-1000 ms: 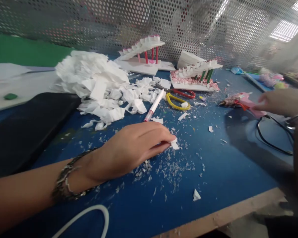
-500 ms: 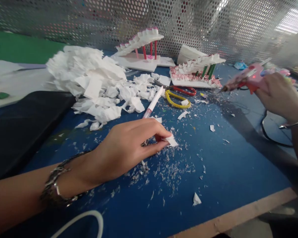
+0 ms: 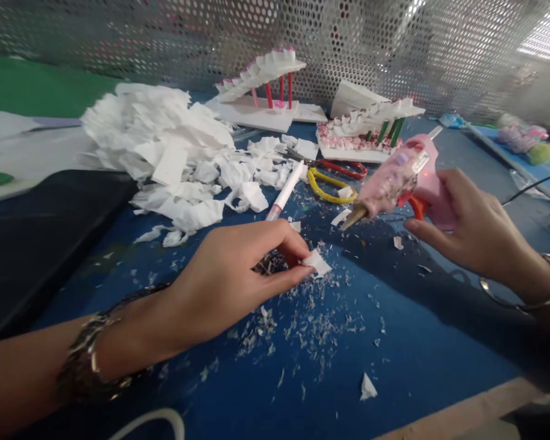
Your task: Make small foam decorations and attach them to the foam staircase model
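Note:
My left hand (image 3: 238, 275) pinches a small white paper piece (image 3: 318, 263) between thumb and fingertips, just over the blue tabletop (image 3: 348, 391). On the right, my right hand (image 3: 481, 232) is wrapped round the handle of a pink glue gun (image 3: 394, 177) with an orange trigger. Its brownish nozzle points down and left, a short way above and to the right of the paper piece. A white pen (image 3: 286, 190) lies behind my left hand. Scissors with yellow and red handles (image 3: 330, 186) rest beyond the nozzle.
A heap of torn white paper (image 3: 160, 134) stands at the back left, near a black flat object (image 3: 59, 238). Two white stair-shaped models (image 3: 261, 73) sit by the perforated metal screen (image 3: 330, 36). Paper crumbs litter the table. A white cable (image 3: 165, 415) curves at the front.
My right hand has brought the glue gun left and closer, so its nozzle is now near the paper piece. My left hand keeps its pinch in almost the same place.

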A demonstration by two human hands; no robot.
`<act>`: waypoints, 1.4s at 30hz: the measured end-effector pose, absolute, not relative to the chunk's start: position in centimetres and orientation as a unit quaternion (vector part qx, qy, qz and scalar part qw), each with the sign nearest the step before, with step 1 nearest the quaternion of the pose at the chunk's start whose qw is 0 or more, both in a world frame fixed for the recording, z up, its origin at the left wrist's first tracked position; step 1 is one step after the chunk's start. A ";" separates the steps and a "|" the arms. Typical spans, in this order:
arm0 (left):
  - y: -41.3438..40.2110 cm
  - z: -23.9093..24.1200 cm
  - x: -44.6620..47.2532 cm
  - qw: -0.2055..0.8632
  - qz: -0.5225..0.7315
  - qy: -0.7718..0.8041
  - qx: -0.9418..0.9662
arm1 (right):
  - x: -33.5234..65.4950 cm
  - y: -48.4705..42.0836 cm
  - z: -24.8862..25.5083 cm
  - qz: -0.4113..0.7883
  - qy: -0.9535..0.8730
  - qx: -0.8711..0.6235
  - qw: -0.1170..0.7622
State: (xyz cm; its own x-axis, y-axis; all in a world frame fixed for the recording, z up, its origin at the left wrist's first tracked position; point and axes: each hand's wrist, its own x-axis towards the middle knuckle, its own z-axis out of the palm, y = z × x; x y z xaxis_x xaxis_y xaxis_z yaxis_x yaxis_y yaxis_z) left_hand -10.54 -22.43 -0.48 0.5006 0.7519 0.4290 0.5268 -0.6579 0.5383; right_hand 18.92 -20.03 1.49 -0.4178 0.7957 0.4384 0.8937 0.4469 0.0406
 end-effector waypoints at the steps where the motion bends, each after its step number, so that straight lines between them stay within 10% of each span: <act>1: -22.4 -0.5 -10.5 0.173 0.330 0.382 0.846 | 18.7 -20.2 1.3 -0.138 -0.837 -0.496 0.183; 42: -22.3 -0.4 -10.7 0.156 0.337 0.401 0.838 | 18.7 -20.6 1.4 -0.154 -0.868 -0.439 0.175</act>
